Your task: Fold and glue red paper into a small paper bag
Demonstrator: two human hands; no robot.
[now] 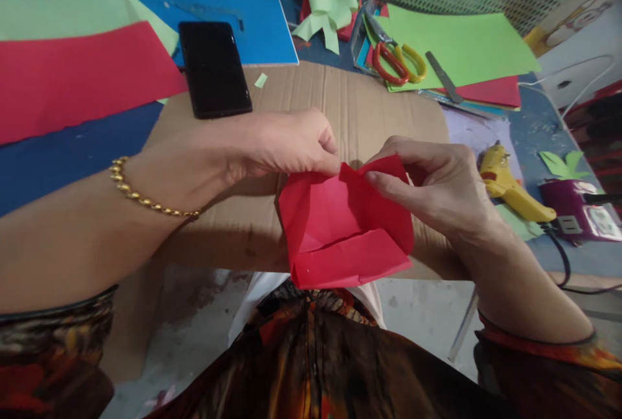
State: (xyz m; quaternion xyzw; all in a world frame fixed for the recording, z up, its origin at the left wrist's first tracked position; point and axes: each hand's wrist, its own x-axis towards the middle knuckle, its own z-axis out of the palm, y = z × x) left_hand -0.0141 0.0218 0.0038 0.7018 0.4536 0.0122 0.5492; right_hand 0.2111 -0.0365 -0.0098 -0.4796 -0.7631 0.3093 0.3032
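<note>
A folded red paper piece (335, 212), shaped like a shallow open box, is held above the front edge of a brown cardboard sheet (340, 95). My left hand (291, 144) pinches its upper left edge, fingers curled. My right hand (432, 186) grips the upper right corner, with the thumb on the inner side and the other fingers behind the paper. The near wall of the red piece is folded up and creased. Some fingertips of both hands are hidden.
A black phone (214, 69) lies left on the cardboard, near large red paper (82, 76). Scissors (401, 63) rest on green paper (466, 43) at back right. A yellow glue gun (515, 186) and purple device (578, 208) are at right. A paper flower (330, 8) stands behind.
</note>
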